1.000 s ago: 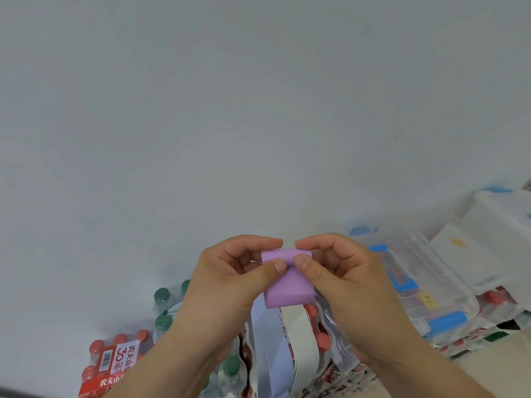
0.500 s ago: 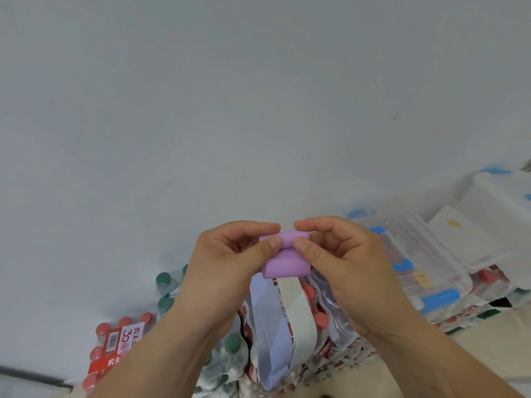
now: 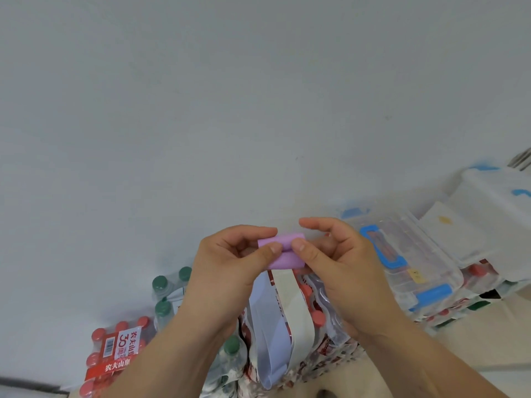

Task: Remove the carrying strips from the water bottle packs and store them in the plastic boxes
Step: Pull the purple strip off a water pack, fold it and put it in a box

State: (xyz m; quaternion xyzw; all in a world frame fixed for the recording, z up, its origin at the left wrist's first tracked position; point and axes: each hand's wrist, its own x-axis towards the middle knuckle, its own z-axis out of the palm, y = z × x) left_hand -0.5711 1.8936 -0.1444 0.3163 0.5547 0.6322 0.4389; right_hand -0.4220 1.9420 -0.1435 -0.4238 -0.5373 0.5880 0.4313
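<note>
Within left grip (image 3: 230,264), right grip (image 3: 342,262), strip (image 3: 283,255), perhaps rolled

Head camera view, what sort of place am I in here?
Likely a storeroom or stock corner: shrink-wrapped water bottle packs stacked by a plain white wall, clear plastic boxes resting on some. Left hand and right hand pinch a purple strip.

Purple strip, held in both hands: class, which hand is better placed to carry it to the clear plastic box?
Right, probably. Both hands pinch the purple strip, but the clear plastic box lies beside the right hand; the left hand would cross over.
</note>
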